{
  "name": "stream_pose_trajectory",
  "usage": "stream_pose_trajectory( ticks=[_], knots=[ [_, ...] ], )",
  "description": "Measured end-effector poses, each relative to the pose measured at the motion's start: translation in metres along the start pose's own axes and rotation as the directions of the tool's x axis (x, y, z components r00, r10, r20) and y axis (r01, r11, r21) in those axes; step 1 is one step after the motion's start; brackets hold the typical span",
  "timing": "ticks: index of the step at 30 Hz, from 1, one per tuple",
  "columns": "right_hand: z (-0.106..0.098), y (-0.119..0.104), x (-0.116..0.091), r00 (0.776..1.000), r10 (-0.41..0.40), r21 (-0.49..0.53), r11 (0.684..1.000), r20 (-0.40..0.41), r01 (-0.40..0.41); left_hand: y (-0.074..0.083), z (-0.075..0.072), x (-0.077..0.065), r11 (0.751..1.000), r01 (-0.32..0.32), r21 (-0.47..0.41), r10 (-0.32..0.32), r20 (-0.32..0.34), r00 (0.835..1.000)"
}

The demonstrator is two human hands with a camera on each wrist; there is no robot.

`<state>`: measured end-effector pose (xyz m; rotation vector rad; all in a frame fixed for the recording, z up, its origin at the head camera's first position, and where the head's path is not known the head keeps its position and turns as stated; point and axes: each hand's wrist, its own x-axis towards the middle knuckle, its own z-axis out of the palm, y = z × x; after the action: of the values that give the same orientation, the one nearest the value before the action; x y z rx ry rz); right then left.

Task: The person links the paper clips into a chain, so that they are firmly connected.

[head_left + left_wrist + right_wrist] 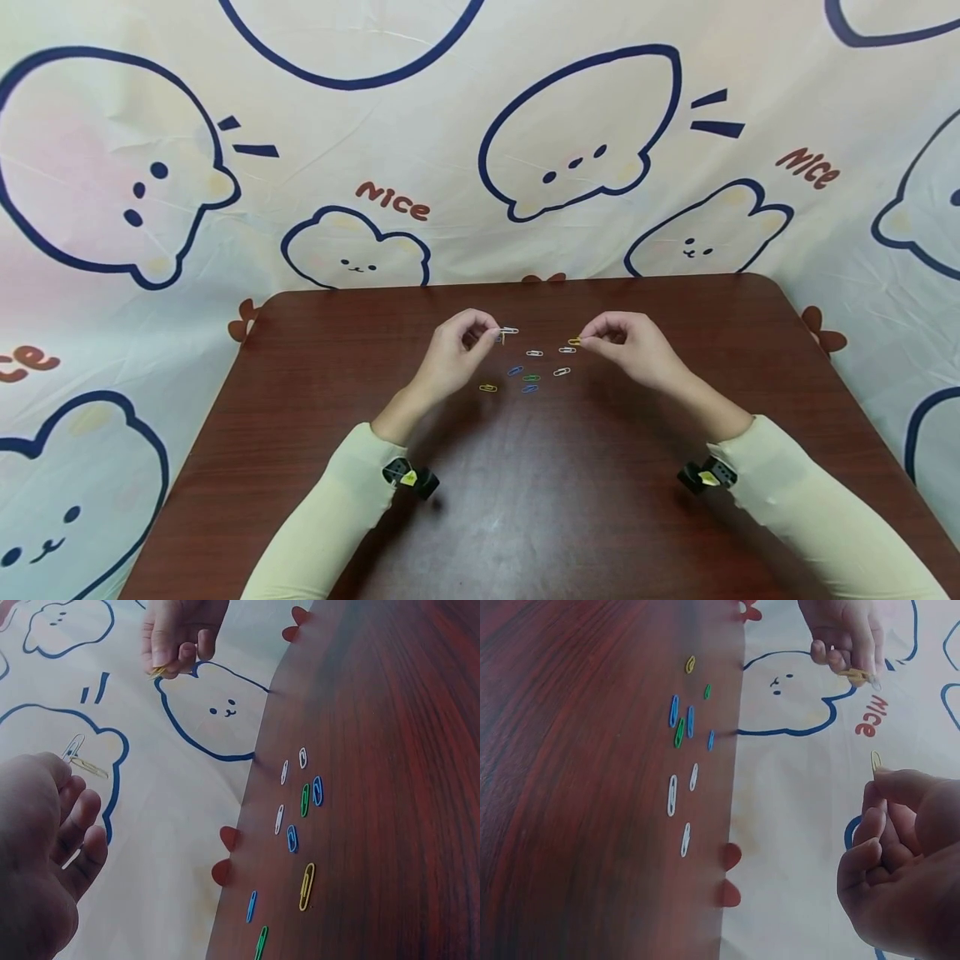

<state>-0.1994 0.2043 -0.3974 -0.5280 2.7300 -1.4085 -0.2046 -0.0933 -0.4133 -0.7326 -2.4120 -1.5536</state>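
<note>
My left hand [459, 350] pinches a white paper clip [76, 744] between thumb and fingertip, up off the table. A yellow paper clip [93, 768] hangs across it at the fingertips, looking linked to it. Opposite, my right hand [637, 346] pinches another yellow paper clip [876, 759] by one end, its loop pointing away from the thumb. The two hands face each other, apart, over the far half of the table. Between and below them lie loose clips, among them a white paper clip [534, 353], a green paper clip [531, 378] and a yellow paper clip [488, 388].
More clips lie scattered on the dark wooden table [517, 500], including a blue paper clip [292, 838] and a white paper clip [672, 796]. A cartoon-printed cloth [450, 150] hangs behind the table's far edge and along both sides. Each wrist carries a small black camera.
</note>
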Motion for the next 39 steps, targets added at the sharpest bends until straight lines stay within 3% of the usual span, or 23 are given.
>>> stream_pose_trajectory(
  ticks=[12, 25, 39],
  knots=[
    [0.009, -0.021, 0.008, 1.0, -0.019, 0.048, 0.999, 0.017, 0.018, 0.003, 0.005, 0.001, 1.0, -0.016, -0.011, 0.016, -0.006, 1.0],
    [0.022, -0.039, 0.02, 0.997, -0.072, 0.094, 0.993, 0.007, 0.071, -0.001, 0.012, 0.003, 0.997, -0.079, -0.019, 0.079, 0.007, 0.997],
    [0.03, -0.053, 0.029, 0.998, -0.064, 0.136, 0.989, 0.021, 0.061, 0.004, 0.012, 0.005, 0.997, -0.07, -0.012, 0.07, 0.016, 0.997]
  ],
)
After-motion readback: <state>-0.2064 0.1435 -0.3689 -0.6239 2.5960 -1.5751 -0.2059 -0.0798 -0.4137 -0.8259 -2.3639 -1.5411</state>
